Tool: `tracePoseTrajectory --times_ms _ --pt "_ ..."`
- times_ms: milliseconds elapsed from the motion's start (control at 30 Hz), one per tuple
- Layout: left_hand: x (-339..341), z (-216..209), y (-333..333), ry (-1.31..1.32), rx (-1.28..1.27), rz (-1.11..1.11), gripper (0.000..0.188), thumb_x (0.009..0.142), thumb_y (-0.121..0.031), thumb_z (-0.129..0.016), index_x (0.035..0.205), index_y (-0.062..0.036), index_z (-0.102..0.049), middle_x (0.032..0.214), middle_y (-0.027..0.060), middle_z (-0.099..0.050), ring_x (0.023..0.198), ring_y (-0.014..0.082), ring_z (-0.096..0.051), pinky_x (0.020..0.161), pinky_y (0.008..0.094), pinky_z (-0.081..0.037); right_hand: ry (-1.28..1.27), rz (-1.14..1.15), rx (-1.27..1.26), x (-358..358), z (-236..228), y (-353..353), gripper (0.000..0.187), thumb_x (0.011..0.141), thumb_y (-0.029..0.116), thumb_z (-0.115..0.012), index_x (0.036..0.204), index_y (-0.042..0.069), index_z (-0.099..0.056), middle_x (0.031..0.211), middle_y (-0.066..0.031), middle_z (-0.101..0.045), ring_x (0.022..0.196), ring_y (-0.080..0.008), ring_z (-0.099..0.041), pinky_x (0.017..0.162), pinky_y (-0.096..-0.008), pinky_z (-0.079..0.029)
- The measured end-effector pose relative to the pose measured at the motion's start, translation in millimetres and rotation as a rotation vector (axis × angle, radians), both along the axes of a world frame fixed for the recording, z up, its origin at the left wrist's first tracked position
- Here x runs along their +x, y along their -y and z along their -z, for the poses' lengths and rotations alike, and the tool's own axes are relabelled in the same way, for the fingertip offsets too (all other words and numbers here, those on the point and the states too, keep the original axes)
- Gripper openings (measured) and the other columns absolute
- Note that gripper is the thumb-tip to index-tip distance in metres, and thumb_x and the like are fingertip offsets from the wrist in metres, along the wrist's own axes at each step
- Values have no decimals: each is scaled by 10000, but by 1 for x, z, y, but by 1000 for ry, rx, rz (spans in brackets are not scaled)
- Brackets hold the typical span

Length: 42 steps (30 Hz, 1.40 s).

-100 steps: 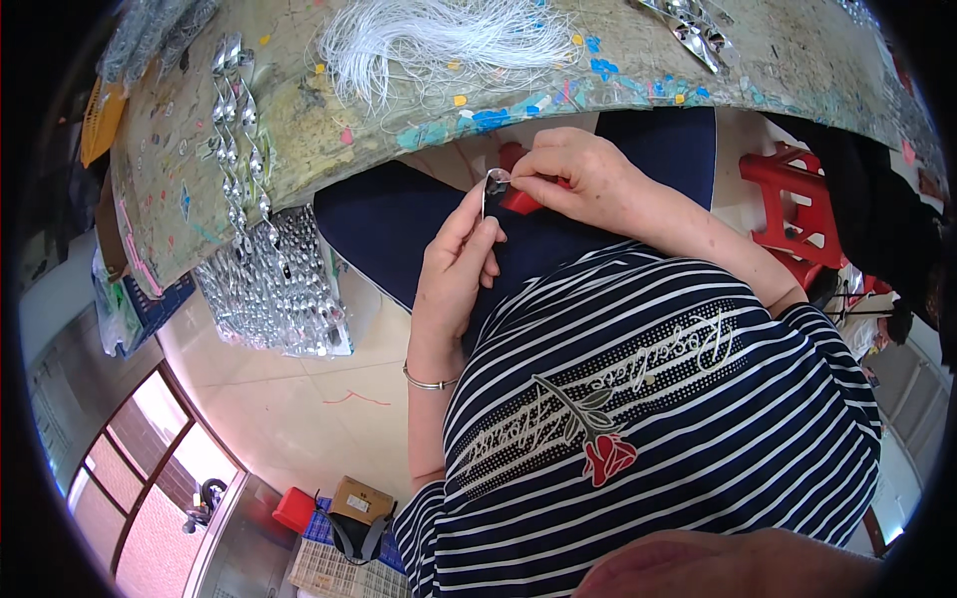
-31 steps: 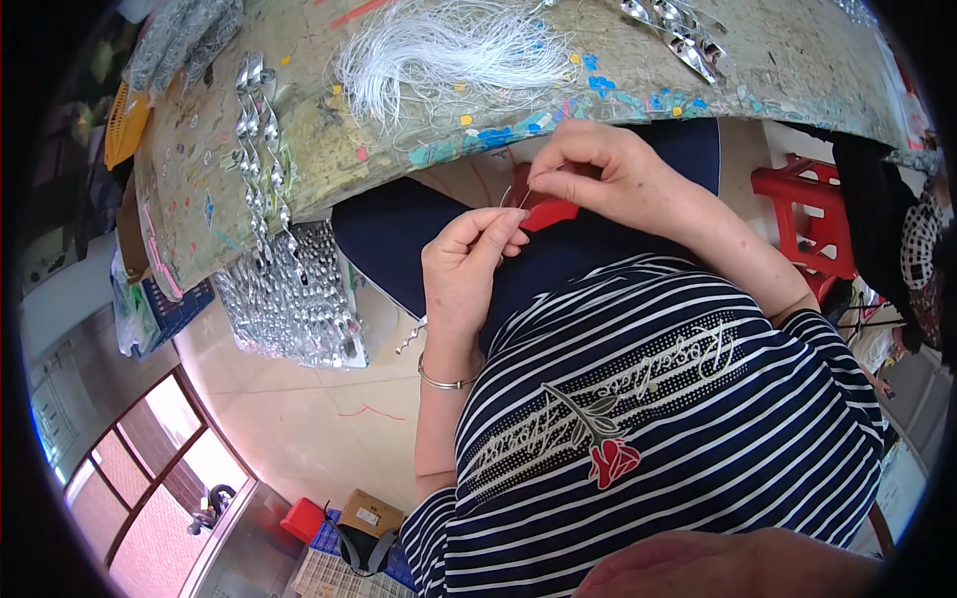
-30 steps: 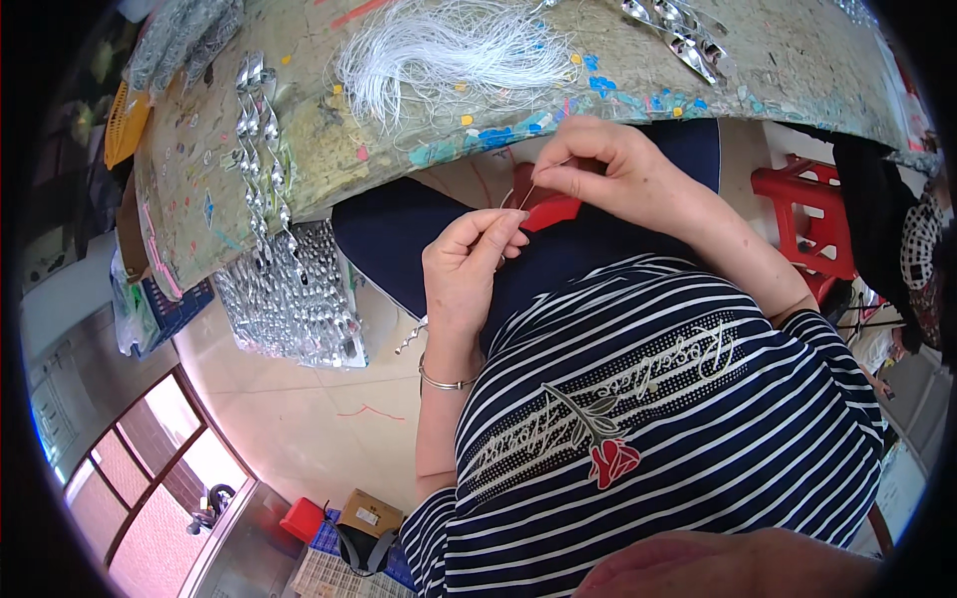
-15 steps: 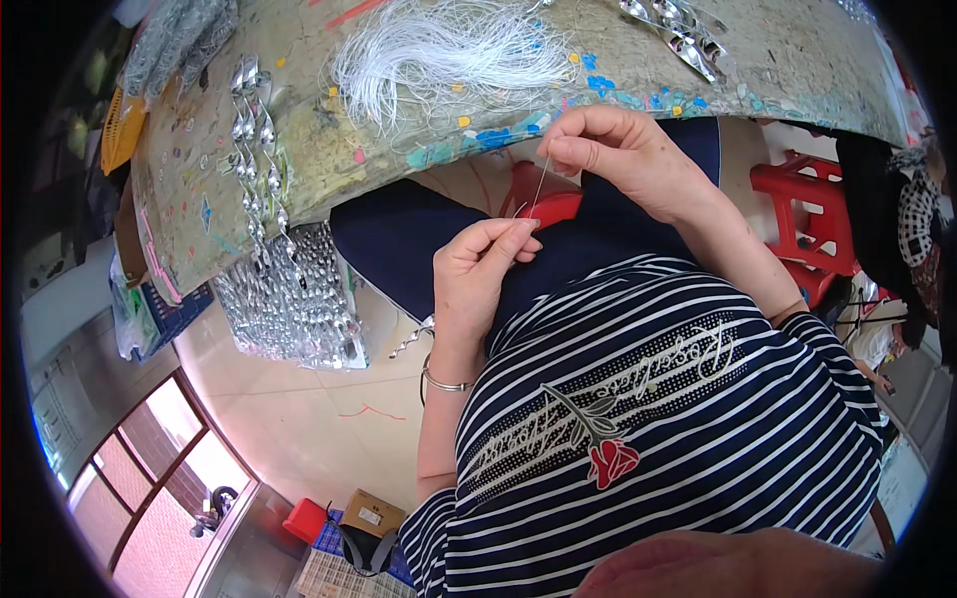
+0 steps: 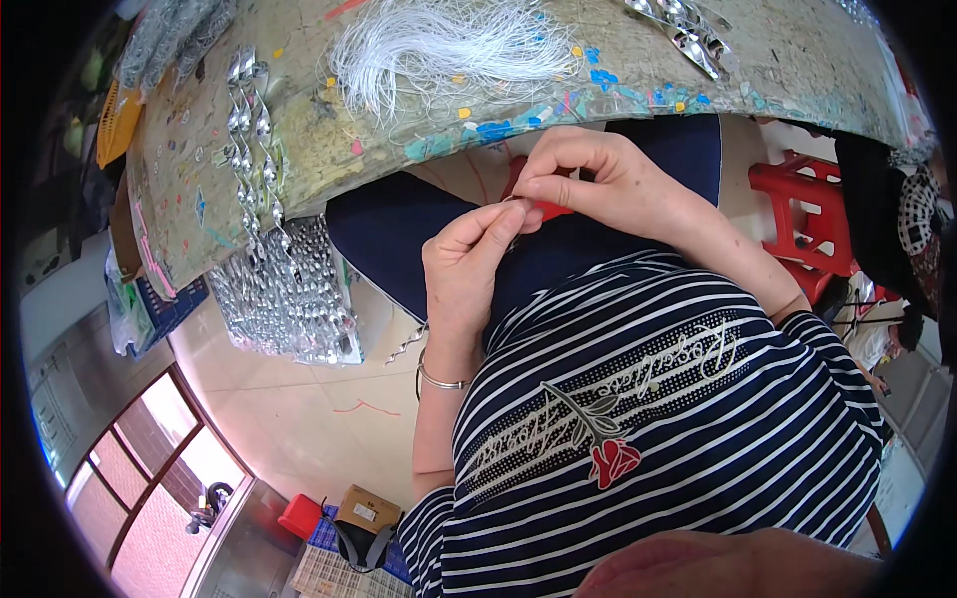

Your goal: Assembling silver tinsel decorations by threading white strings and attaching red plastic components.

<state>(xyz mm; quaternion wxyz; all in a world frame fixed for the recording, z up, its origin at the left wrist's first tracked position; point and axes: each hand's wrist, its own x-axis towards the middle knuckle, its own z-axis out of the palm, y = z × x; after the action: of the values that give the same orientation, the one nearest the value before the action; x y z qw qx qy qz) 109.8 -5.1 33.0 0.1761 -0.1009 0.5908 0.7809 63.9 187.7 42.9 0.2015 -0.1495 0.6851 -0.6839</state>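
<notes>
Above my lap, both hands meet at the fingertips just in front of the table edge. My left hand (image 5: 467, 261) is closed in a pinch, thumb against forefinger, on a thin white thread that barely shows here. Against it comes my right hand (image 5: 608, 184), its thumb and forefinger also pinched on the thread, knuckles bent. Most of the thread is hidden by the fingers. A loose bundle of white threads (image 5: 449, 55) lies on the worn table (image 5: 329, 149) beyond my hands.
Twisted silver strips (image 5: 261, 149) hang over the table's left edge, above a bunch of silver spirals (image 5: 289, 299). More silver strips (image 5: 688, 40) lie at the far right. A red plastic stool (image 5: 802, 214) stands to the right. Boxes (image 5: 367, 510) sit on the floor behind.
My right hand has come down and left until its fingertips meet my left hand. The thread that was stretched between them is now mostly hidden.
</notes>
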Motion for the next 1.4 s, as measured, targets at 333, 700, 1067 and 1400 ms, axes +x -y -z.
tracePoseTrajectory --times_ms 333,700,1067,1400 --pt "0 1 5 -18 -64 95 140 901 -68 -655 993 27 -702 835 75 -698 738 101 -632 696 218 -515 -165 -8 123 1 -3 4 107 860 117 -703 909 23 -712 851 -40 -571 671 -92 -558 599 -215 -458" --pt "0 -2 3 30 22 82 156 900 -76 -659 1005 35 -691 831 81 -694 697 101 -621 672 226 -518 -59 -24 56 0 3 4 114 881 122 -687 921 16 -696 883 -31 -581 713 -84 -573 615 -214 -475" --pt "1 -1 -2 59 74 -39 136 905 -92 -662 974 22 -684 801 81 -684 634 87 -596 612 217 -511 38 44 123 0 -1 5 81 882 112 -681 883 34 -701 860 -12 -621 835 -99 -557 766 -244 -453" --pt "1 -1 -1 49 93 -40 123 907 -76 -650 976 19 -686 800 70 -680 678 85 -605 644 203 -494 193 61 36 1 0 4 115 913 113 -643 932 22 -711 893 -18 -637 846 -92 -583 792 -240 -476"
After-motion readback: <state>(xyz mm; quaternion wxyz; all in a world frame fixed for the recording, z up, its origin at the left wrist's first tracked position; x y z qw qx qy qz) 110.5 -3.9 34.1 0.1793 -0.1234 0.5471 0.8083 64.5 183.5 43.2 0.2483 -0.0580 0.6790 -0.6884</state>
